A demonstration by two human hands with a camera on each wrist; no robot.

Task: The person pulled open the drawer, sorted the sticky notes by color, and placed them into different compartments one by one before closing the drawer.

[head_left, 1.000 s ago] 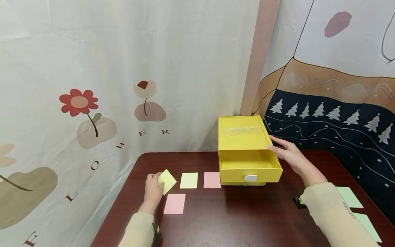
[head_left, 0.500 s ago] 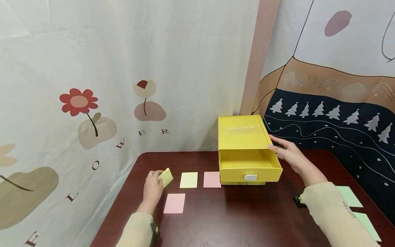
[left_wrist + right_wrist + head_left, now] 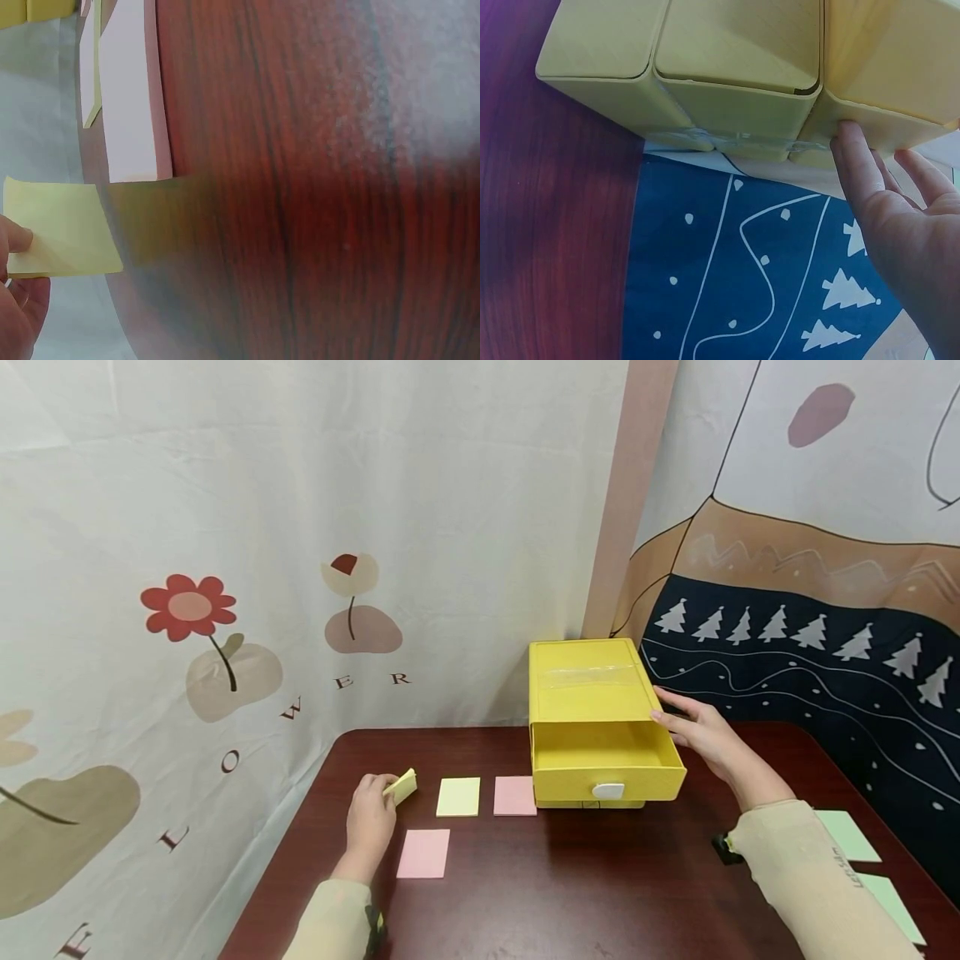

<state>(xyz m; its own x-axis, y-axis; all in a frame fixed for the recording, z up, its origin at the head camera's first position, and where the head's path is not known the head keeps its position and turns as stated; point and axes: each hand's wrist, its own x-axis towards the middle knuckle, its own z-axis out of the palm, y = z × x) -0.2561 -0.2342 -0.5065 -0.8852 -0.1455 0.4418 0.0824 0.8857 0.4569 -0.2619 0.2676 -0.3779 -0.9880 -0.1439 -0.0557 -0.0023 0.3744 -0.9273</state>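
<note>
My left hand (image 3: pixel 371 814) pinches a yellow sticky note pad (image 3: pixel 64 229) between thumb and fingers; the pad stands tilted on edge over the table's left side. Flat on the table to its right lie a second yellow pad (image 3: pixel 457 797) and a pink pad (image 3: pixel 515 796). Another pink pad (image 3: pixel 423 853) lies nearer, just right of the left wrist. On the right stands a yellow drawer box (image 3: pixel 588 681), its top drawer (image 3: pixel 637 785) pulled out and bare inside. Fingertips of my right hand (image 3: pixel 907 217) rest against the box's right side near the top.
Two pale green pads (image 3: pixel 847 837) lie at the right table edge, partly behind the right sleeve. A patterned cloth (image 3: pixel 450 527) hangs behind the dark red wooden table (image 3: pixel 585 893). Clear tape (image 3: pixel 735 142) runs along the box's side.
The yellow pad in my left hand has turned from facing the camera to nearly edge-on, and the hand has shifted slightly left. My right hand stays at the box.
</note>
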